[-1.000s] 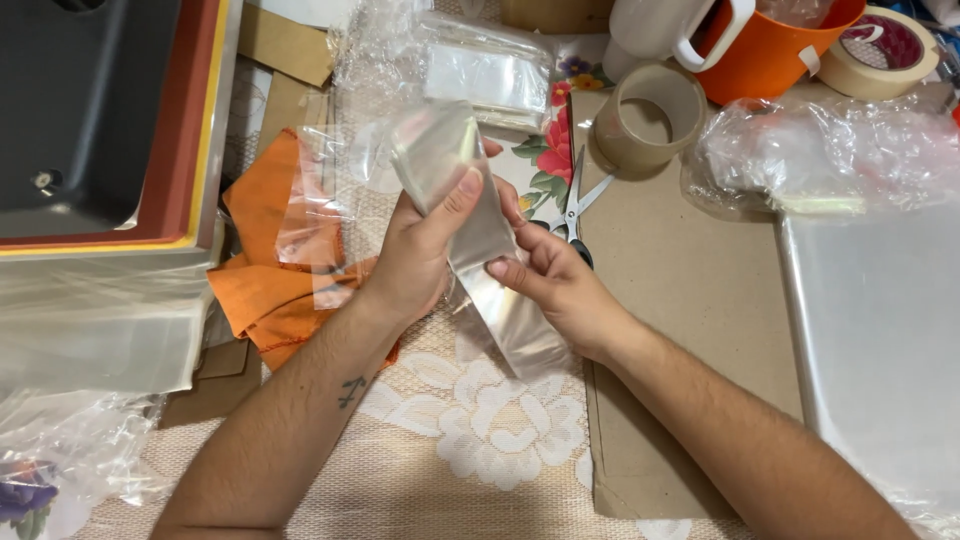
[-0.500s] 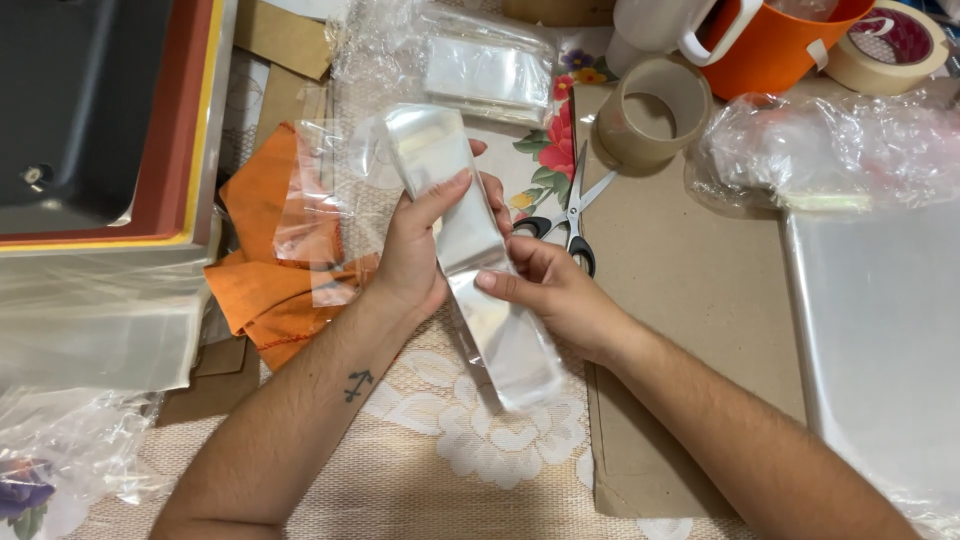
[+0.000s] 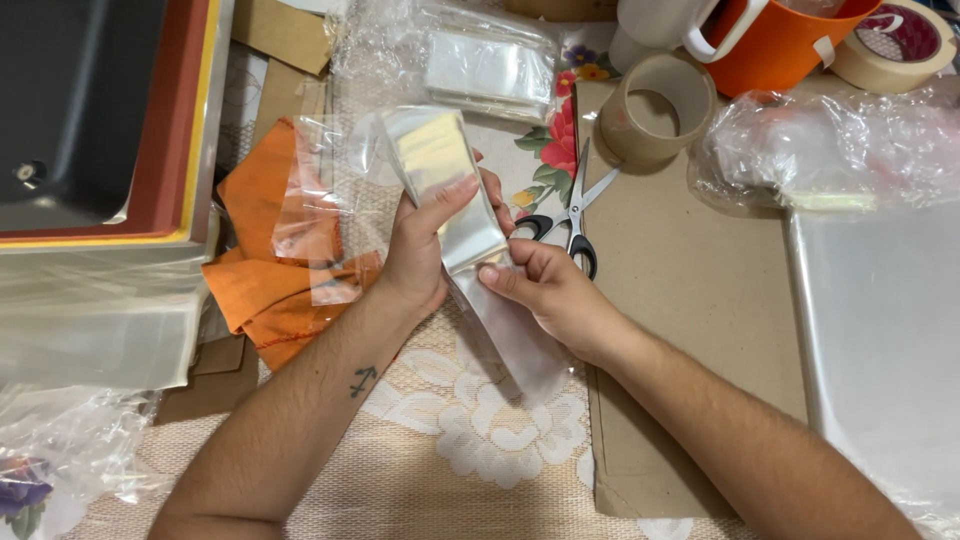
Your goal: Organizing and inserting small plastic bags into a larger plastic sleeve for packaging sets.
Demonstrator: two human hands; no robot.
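Note:
My left hand grips a stack of clear plastic bags near its middle, thumb across the front. My right hand pinches the lower end of one clear bag that hangs down from the stack toward the lace tablecloth. Both hands are above the cloth, just left of a brown cardboard sheet.
Black-handled scissors lie just behind my right hand. Orange fabric pieces under plastic lie to the left. Tape rolls, an orange mug, crumpled plastic, a metal tray and a dark framed box surround the area.
The stack has shifted slightly toward me and to the left. My right hand has slid down the loose bag, drawing it further out from the stack.

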